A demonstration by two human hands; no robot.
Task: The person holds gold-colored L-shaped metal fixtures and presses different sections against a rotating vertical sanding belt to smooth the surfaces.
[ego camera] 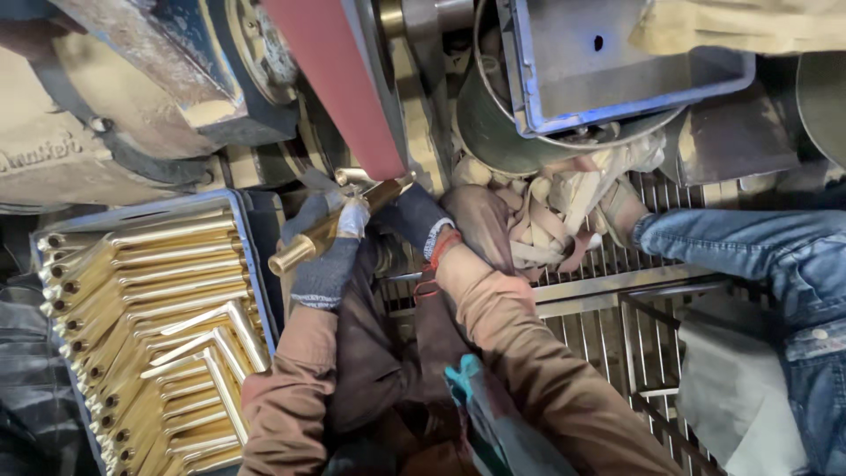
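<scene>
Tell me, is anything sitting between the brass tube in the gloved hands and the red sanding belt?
Nothing visible does. The left hand and right hand grip the brass tube, and its far end already meets the red sanding belt at the belt's lower edge. The tray of brass tubes lies off to the left, clear of that path.

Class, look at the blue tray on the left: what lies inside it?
The blue tray holds stacked brass pipe pieces, straight and angled, packed close together. Its floor and any lower layers are covered. The left hand holds another brass piece beside it.

A blue-rimmed tray [249,264] at the left holds rows of bent brass tubes [167,326].
</scene>
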